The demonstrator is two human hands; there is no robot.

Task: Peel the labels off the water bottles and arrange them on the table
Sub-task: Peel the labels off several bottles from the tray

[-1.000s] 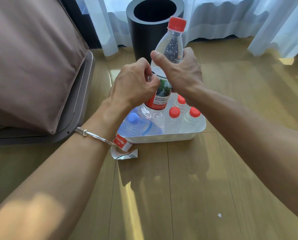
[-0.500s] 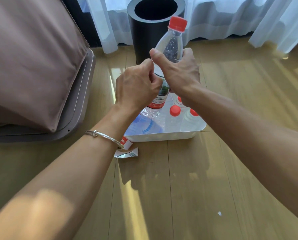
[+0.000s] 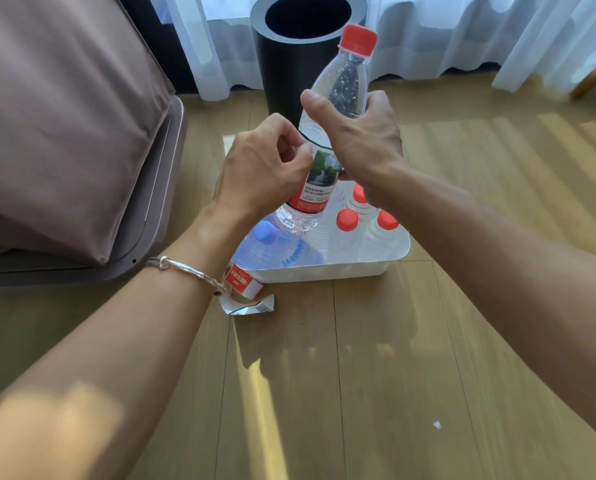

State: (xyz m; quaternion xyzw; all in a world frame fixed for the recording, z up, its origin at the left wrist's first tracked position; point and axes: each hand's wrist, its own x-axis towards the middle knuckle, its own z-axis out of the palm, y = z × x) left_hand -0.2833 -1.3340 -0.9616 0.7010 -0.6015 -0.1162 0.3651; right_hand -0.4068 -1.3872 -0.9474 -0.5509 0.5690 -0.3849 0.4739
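A clear water bottle (image 3: 347, 81) with a red cap is held tilted above the white tray (image 3: 327, 270). My right hand (image 3: 362, 140) grips its upper body. My left hand (image 3: 265, 168) pinches the left edge of its red-and-green label (image 3: 319, 181). In the tray stand three red-capped bottles (image 3: 347, 230) without labels, and a blue-capped bottle (image 3: 272, 247) lies on its side. A peeled red-and-white label (image 3: 244, 289) lies on the wood surface in front of the tray's left corner, partly hidden by my left wrist.
A black cylindrical bin (image 3: 303, 46) stands behind the tray, before white curtains (image 3: 463, 32). A brown cushion on a grey base (image 3: 64, 133) fills the left side. A small white scrap (image 3: 437, 425) lies on the wood at the lower right.
My left hand has shifted slightly up along the label's left edge, and the bottle has turned a little, showing more of the green picture. My right hand keeps its grip.
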